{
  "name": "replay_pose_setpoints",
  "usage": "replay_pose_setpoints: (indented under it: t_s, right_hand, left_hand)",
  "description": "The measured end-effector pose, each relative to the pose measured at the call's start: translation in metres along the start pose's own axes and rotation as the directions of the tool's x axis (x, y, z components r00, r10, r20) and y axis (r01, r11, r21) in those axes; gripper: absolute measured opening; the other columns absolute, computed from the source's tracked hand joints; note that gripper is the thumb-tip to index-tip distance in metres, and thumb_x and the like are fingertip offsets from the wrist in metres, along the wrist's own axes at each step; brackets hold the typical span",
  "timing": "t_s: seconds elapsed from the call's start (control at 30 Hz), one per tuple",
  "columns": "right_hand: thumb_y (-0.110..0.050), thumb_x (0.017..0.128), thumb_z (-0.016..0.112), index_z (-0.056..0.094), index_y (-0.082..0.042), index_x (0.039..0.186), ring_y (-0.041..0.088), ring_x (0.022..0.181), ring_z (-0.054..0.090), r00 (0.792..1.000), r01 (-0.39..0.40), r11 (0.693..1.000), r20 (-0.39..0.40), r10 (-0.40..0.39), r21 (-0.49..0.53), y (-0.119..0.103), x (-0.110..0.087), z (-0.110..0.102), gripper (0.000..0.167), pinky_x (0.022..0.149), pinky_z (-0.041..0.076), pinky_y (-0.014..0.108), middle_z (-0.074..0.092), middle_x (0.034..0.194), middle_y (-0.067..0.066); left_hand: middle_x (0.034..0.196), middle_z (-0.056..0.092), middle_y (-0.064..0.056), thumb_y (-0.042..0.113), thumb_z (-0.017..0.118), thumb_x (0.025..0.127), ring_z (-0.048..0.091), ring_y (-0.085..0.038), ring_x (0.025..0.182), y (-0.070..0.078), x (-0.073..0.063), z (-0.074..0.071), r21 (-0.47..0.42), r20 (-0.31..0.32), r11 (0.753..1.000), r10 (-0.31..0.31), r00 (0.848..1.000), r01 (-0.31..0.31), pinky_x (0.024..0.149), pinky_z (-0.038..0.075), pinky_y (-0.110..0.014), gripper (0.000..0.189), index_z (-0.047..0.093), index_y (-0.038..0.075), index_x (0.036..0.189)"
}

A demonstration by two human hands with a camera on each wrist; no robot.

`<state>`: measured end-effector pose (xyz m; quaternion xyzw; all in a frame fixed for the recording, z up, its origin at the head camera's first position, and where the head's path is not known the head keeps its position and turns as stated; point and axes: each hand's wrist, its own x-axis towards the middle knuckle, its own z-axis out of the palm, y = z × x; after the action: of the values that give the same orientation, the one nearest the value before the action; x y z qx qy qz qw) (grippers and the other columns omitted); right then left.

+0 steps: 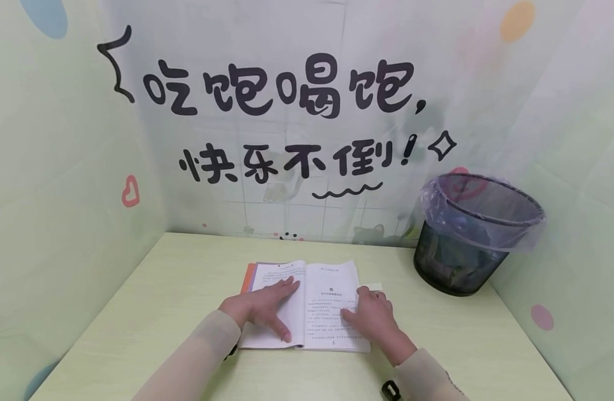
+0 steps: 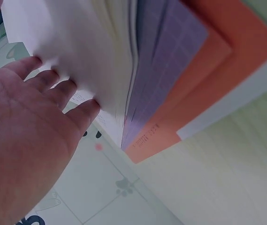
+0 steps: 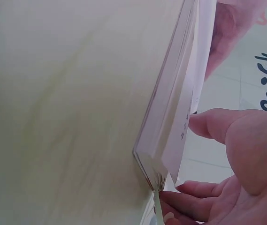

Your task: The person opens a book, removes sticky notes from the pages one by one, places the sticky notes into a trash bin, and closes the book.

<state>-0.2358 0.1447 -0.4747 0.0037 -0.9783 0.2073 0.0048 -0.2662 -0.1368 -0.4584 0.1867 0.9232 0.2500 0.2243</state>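
Observation:
An open book point(image 1: 332, 328) with printed white pages lies on the pale table, its purple and orange cover layers point(image 2: 246, 42) showing at the left edge. My left hand point(image 1: 264, 303) rests on the left page with spread fingers, and its fingertips press the paper in the left wrist view. At the book's right edge, my right hand point(image 1: 377, 314) grips the pages, with the thumb point(image 3: 213, 124) on the printed side and curled fingers at the edge. A pale strip point(image 3: 158, 208) sticks out by those fingers; whether they hold it is unclear.
A black mesh bin point(image 1: 452, 256) with a clear purplish liner stands at the table's back right. Printed fabric walls point(image 1: 296, 217) with large dark characters enclose the back and sides. The pale tabletop point(image 1: 151, 301) extends around the book.

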Motion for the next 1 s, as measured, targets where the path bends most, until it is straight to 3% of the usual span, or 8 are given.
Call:
replay_pose_setpoints:
  t_s: [0.27,0.43,0.67,0.87,1.0]
  right_hand:
    - [-0.031,0.092,0.083,0.061,0.007,0.142,0.041,0.116,0.060,0.999,0.031,0.999,-0.033,-0.032,-0.027,-0.003,-0.003,0.000,0.067,0.104,0.047,0.059,0.072,0.128,0.024]
    - [-0.028,0.093,0.082,0.060,0.008,0.146,0.045,0.126,0.061,0.996,0.072,0.995,-0.048,-0.075,-0.066,-0.006,-0.007,-0.003,0.067,0.110,0.047,0.061,0.071,0.138,0.026]
    - [-0.027,0.091,0.079,0.051,0.014,0.153,0.056,0.147,0.049,0.996,0.081,0.994,0.043,-0.078,-0.078,-0.011,-0.014,-0.002,0.080,0.124,0.038,0.070,0.052,0.160,0.036]
    - [-0.025,0.093,0.076,0.053,0.009,0.153,0.051,0.141,0.057,0.995,0.096,0.995,0.004,-0.096,0.025,-0.011,-0.014,-0.003,0.072,0.120,0.044,0.067,0.060,0.152,0.032]
    - [-0.028,0.104,0.071,0.051,0.002,0.156,0.040,0.123,0.070,0.997,0.076,0.970,0.000,-0.078,0.230,-0.013,-0.010,-0.010,0.063,0.104,0.059,0.059,0.068,0.143,0.024]
  left_hand:
    - [0.187,0.015,-0.001,0.041,0.104,0.072,0.015,-0.033,0.173,0.000,0.000,0.000,-0.002,0.002,1.000,0.003,1.000,-0.003,0.139,0.021,-0.061,0.130,0.027,0.023,0.176]
    - [0.187,0.015,-0.001,0.041,0.104,0.073,0.014,-0.033,0.173,-0.001,0.000,0.000,-0.005,0.003,1.000,0.004,1.000,-0.004,0.139,0.021,-0.061,0.130,0.027,0.023,0.176]
    - [0.187,0.014,-0.001,0.042,0.104,0.073,0.013,-0.033,0.174,-0.002,-0.001,-0.001,-0.017,0.006,1.000,0.004,1.000,-0.003,0.139,0.020,-0.062,0.130,0.027,0.024,0.176]
    - [0.187,0.014,-0.001,0.044,0.103,0.074,0.013,-0.033,0.174,-0.001,-0.001,-0.001,0.003,0.008,1.000,0.016,1.000,-0.016,0.139,0.020,-0.062,0.130,0.027,0.023,0.176]
    - [0.187,0.014,-0.001,0.045,0.102,0.074,0.013,-0.033,0.174,-0.002,-0.001,-0.001,0.013,0.010,1.000,0.024,1.000,-0.024,0.139,0.020,-0.062,0.130,0.026,0.022,0.176]
